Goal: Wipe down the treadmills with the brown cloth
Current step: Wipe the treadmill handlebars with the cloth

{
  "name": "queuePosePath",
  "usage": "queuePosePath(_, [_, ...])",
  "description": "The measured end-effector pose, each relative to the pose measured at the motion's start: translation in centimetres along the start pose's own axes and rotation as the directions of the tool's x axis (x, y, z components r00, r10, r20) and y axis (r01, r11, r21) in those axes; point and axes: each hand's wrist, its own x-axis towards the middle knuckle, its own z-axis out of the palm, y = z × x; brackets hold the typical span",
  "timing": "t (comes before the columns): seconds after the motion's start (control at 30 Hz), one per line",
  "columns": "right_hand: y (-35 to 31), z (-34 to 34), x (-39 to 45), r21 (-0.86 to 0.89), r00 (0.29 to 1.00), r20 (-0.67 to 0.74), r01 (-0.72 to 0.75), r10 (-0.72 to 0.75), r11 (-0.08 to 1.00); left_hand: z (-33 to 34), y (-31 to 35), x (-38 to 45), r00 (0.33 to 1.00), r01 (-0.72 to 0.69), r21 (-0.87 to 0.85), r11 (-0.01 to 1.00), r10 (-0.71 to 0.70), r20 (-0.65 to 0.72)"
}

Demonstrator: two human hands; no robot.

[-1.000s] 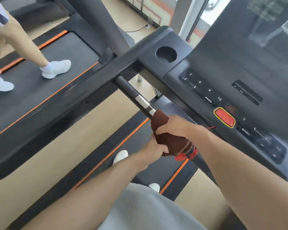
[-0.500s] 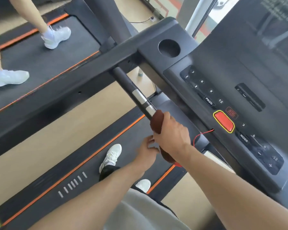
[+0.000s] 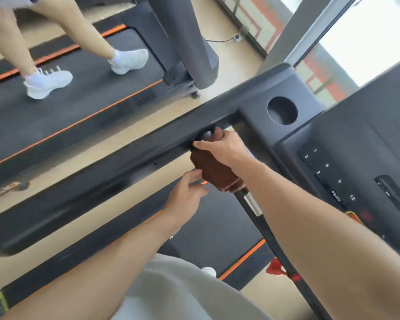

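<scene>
Brown cloth (image 3: 215, 172) wrapped on the treadmill handlebar (image 3: 261, 218)
Right hand (image 3: 224, 147) fingers curl around cloth; left hand (image 3: 185, 195) fingers spread beside it; side rail (image 3: 116, 158) close behind.

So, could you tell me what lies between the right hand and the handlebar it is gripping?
The brown cloth lies there, wrapped around the handlebar under the right hand, as the head view shows.
</scene>
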Motion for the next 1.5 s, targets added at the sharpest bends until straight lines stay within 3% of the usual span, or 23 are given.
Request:
queuePosePath(0.13, [-0.9, 2.3, -0.2, -0.275, 0.988, -0.154, -0.046, 0.003, 0.960, -1.9, 0.6, -0.1, 1.000, 0.019, 0.009, 1.000, -0.019, 0.013])
queuePosePath(0.27, [-0.5, 3.8, -0.8, -0.488, 0.959, -0.240, 0.013, -0.148, 0.873, -1.3, 0.9, -1.1, 0.998, 0.060, 0.038, 0.997, -0.061, 0.021])
queuePosePath(0.4, [0.6, 5.2, -2.5, -0.628, 0.872, -0.331, 0.081, -0.360, 0.774, -0.3, -0.1, -1.6, 0.996, 0.057, 0.138, 0.989, -0.067, 0.066])
queuePosePath(0.57, [2.9, 5.9, -3.5, -0.821, 0.832, -0.246, 0.094, -0.498, 0.563, 0.8, -2.8, -3.6, 0.987, 0.026, 0.187, 0.982, -0.056, 0.154])
queuePosePath(0.73, [6.5, 4.8, -6.2, -0.883, 0.810, -0.100, 0.195, -0.578, 0.426, 2.2, -3.2, -7.5, 0.996, 0.025, 0.179, 0.984, -0.041, 0.083])
queuePosePath(0.8, [7.5, 4.1, -7.6, -0.868, 0.831, -0.081, 0.213, -0.551, 0.449, 3.1, -3.9, -8.7, 0.998, 0.017, 0.151, 0.988, -0.027, 0.064])
queuePosePath(0.97, [12.9, 0.7, -11.6, -0.583, 0.923, -0.144, 0.213, -0.357, 0.784, 6.4, -5.9, -11.0, 0.999, -0.018, 0.084, 0.996, 0.013, 0.048])
queuePosePath(1.07, [16.3, -1.8, -14.5, -0.483, 0.975, -0.066, 0.155, -0.212, 0.862, 9.0, -7.3, -11.7, 0.997, -0.028, 0.059, 0.998, 0.024, 0.072])
queuePosePath(1.27, [18.0, -4.4, -15.5, -0.536, 0.999, 0.048, 0.046, -0.023, 0.843, 13.1, -9.2, -12.3, 0.980, -0.009, -0.004, 1.000, 0.010, 0.199])
queuePosePath(1.5, [16.1, -2.1, -13.9, -0.631, 0.990, -0.103, 0.009, -0.095, 0.776, 12.0, -8.8, -9.4, 0.986, -0.018, -0.080, 0.997, 0.031, 0.162])
